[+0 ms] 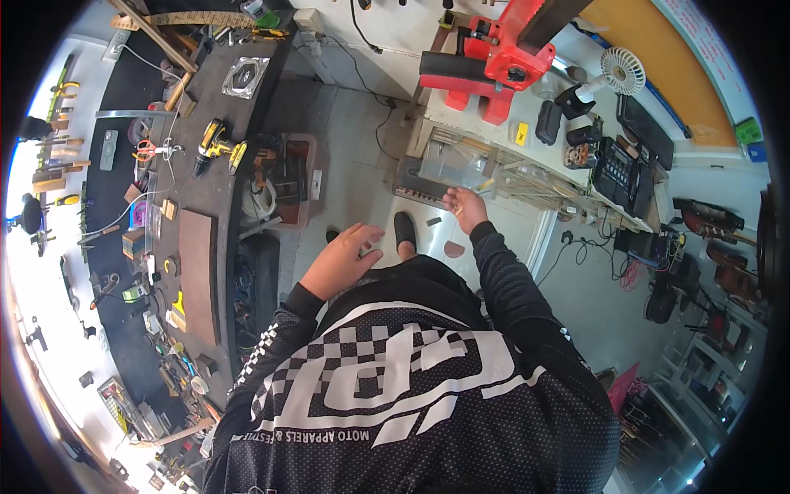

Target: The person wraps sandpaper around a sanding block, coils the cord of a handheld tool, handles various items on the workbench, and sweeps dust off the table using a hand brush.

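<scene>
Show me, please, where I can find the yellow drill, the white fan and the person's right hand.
Yellow drill [216, 145]: head view, on the middle of its body.
White fan [623, 71]: head view, on its round grille.
Right hand [469, 210]: head view, on the middle of the hand.

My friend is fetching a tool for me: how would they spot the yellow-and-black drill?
Find the long dark workbench on the person's left. On its top, between the brown board and the square silvery frame, lies the drill. Its yellow-and-black body and pistol shape set it apart from those two flat neighbours.
</scene>
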### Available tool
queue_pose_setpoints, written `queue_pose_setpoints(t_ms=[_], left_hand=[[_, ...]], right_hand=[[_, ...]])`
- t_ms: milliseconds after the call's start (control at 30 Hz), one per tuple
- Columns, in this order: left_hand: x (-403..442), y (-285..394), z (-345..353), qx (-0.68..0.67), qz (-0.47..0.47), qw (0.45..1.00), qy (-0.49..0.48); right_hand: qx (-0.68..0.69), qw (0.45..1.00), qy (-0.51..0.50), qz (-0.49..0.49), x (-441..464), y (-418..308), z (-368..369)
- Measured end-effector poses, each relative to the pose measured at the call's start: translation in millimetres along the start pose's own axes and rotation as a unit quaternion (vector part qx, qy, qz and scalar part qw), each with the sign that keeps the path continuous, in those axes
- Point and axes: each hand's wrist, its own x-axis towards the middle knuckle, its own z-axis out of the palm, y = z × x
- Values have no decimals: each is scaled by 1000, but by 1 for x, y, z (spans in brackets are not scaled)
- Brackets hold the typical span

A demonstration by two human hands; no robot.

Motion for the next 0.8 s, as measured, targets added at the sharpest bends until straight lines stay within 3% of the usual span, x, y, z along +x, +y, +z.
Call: queue_pose_setpoints(t_ms=[267, 400, 800], left_hand=[[-1, -7, 8, 7, 23, 1000, -1], [-3, -9, 9, 9, 27, 1000, 0], [-7, -12, 9, 30, 20, 999, -6]], right_hand=[[-36, 994, -68, -83, -10, -61, 61], [14, 990, -107, -86, 12, -63, 54], [131, 986, -62, -86, 26, -58, 53]])
